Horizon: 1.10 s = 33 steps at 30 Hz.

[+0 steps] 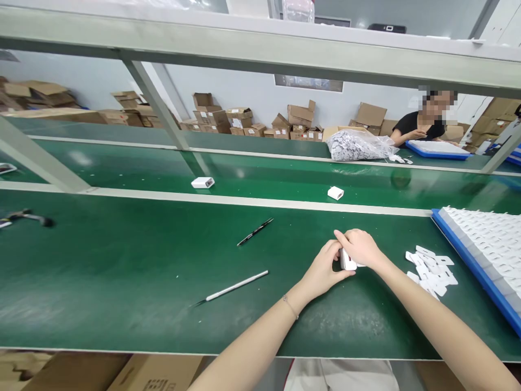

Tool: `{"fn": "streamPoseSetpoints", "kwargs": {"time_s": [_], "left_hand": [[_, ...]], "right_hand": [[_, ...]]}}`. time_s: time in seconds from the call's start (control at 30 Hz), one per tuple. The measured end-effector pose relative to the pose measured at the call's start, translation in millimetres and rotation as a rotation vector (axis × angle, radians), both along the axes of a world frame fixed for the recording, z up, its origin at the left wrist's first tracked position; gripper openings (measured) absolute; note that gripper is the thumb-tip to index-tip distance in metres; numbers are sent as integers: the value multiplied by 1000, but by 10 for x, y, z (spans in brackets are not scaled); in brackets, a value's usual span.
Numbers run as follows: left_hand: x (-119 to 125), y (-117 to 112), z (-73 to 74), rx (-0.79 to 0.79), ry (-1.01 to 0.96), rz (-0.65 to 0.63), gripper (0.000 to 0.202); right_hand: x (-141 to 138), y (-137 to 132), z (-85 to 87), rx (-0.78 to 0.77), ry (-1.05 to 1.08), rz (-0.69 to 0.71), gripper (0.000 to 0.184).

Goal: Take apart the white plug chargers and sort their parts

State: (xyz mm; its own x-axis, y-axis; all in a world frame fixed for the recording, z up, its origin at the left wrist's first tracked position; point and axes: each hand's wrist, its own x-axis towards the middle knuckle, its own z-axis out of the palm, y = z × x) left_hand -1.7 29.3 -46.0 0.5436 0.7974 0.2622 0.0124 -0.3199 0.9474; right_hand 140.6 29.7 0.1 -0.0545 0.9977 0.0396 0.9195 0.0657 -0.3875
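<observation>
Both my hands meet over the green table (122,282), right of centre. My left hand (323,269) and my right hand (360,247) are closed together on a small white block-shaped part (347,262), which shows between the fingers. Just right of my hands lies a heap of small flat white pieces (431,269). Left of them lie a white pen-like tool (236,286) and a black pen-like tool (255,232).
A blue tray (480,271) of white parts sits at the right edge. Two white blocks (202,182) (335,193) lie on the conveyor strip behind. Farther back a person (423,125) sits by a bag of white parts (358,145). Cardboard boxes (211,117) line the wall.
</observation>
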Motion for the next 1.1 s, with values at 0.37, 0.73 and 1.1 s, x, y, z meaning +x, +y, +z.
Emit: {"fn": "streamPoseSetpoints", "kwargs": {"time_s": [0.37, 0.73, 1.1], "left_hand": [[53, -27, -15, -141, -41, 56, 31], [87, -28, 17, -402, 25, -106, 49], [79, 82, -111, -563, -61, -223, 65]], "right_hand": [[257, -9, -74, 123, 438, 90, 57], [892, 456, 90, 129, 77, -7, 34], [1104, 1668, -215, 93, -264, -180, 38]]}}
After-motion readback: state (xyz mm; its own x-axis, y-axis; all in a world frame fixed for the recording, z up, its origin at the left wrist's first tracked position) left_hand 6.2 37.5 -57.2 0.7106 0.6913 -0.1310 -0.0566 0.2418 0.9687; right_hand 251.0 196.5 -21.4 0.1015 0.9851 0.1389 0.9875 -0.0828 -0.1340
